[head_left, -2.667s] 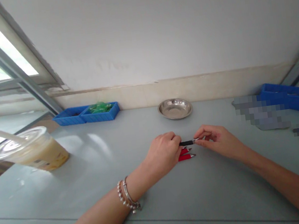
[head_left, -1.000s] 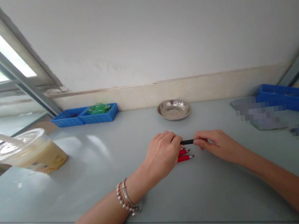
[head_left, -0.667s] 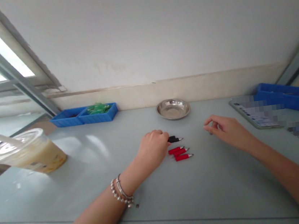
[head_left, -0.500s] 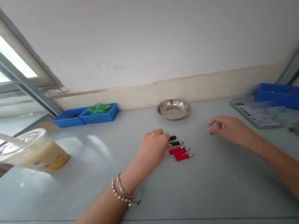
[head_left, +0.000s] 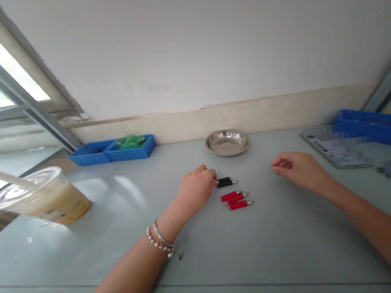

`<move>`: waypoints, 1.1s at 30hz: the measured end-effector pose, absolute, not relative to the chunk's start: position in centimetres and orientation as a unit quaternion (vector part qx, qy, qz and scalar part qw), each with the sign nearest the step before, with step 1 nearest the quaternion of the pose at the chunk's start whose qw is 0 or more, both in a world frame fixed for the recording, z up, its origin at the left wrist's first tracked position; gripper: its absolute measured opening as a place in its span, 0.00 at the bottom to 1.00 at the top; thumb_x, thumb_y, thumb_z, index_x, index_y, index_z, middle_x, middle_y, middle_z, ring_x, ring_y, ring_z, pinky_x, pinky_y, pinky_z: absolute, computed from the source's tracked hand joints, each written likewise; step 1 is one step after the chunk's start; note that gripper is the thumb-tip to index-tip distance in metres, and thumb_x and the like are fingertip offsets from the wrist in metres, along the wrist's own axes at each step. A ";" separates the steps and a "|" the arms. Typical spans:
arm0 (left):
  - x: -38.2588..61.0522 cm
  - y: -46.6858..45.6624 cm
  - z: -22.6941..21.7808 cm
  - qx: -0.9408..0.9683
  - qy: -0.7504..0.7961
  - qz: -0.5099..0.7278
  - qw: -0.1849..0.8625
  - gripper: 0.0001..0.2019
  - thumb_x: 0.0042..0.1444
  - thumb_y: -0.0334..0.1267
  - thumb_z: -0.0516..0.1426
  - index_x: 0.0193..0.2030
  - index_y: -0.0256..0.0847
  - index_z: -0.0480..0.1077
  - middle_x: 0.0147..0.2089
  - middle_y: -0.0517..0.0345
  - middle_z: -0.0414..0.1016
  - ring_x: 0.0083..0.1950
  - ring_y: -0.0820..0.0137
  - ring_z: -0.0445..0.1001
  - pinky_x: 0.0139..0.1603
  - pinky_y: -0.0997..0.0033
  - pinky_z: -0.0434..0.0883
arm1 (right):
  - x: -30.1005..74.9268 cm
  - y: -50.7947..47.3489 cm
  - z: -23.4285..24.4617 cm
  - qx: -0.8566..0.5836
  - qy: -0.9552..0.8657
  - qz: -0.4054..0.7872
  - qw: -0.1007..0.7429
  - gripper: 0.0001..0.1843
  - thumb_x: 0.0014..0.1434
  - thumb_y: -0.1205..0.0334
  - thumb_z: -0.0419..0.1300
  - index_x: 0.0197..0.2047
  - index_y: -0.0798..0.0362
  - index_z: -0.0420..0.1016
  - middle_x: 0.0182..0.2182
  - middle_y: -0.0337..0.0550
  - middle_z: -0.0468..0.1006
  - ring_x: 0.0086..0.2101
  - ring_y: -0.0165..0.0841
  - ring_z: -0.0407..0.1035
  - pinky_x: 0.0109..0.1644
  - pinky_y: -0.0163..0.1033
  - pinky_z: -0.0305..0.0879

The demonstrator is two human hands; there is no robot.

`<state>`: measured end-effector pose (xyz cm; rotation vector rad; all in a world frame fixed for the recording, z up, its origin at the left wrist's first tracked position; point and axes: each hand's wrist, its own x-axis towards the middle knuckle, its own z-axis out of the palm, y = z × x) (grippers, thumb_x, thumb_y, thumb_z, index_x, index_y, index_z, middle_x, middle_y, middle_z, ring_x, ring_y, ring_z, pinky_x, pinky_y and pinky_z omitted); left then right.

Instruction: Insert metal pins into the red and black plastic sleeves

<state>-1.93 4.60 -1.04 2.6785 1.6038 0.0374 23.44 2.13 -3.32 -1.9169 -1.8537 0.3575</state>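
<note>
Two short black pen barrels (head_left: pixel 225 182) with a metal tip lie close together on the table. My left hand (head_left: pixel 199 184) is closed at their left ends, its thumb and fingers pinching them. Several red pen barrels (head_left: pixel 237 200) with silver tips lie side by side just below, pointing right. To the right, my right hand (head_left: pixel 296 167) is held low over the table with thumb and forefinger pressed together. Whatever lies in that pinch, if anything, is hidden.
A round steel dish (head_left: pixel 229 154) stands near the wall. Blue bins (head_left: pixel 128 153), one with green pieces, sit back left; another blue bin (head_left: pixel 375 129) is back right beside a phone (head_left: pixel 354 164). A lidded drink cup (head_left: pixel 70 204) with a straw stands left.
My left hand has shifted slightly up and left, and the lower black barrel now lies against the upper one. My right fingers have closed from a looser pinch. The red barrels have not moved.
</note>
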 end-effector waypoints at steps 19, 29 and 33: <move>-1.6 4.5 -1.0 0.862 0.504 0.048 0.024 0.12 0.54 0.40 0.48 0.40 0.41 0.67 0.42 0.53 0.67 0.39 0.69 0.69 0.39 0.69 0.66 | 21.4 1.6 -3.6 -0.600 -0.669 0.268 0.349 0.12 0.47 0.56 0.57 0.31 0.57 0.69 0.29 0.42 0.74 0.29 0.26 0.67 0.33 0.31 0.63; -0.2 2.3 -0.6 0.889 0.447 0.089 -0.043 0.12 0.57 0.39 0.45 0.43 0.43 0.65 0.33 0.56 0.73 0.32 0.72 0.71 0.31 0.74 0.64 | 19.1 0.7 -3.3 -0.531 -0.656 0.362 0.395 0.14 0.46 0.55 0.58 0.33 0.57 0.68 0.30 0.42 0.74 0.29 0.25 0.68 0.32 0.29 0.62; -0.2 2.1 -0.7 0.891 0.443 0.089 -0.043 0.12 0.58 0.40 0.44 0.42 0.42 0.66 0.30 0.56 0.73 0.29 0.73 0.70 0.28 0.77 0.62 | 19.1 0.6 -3.4 -0.525 -0.652 0.360 0.411 0.14 0.46 0.54 0.58 0.33 0.57 0.68 0.30 0.42 0.74 0.28 0.25 0.68 0.31 0.29 0.62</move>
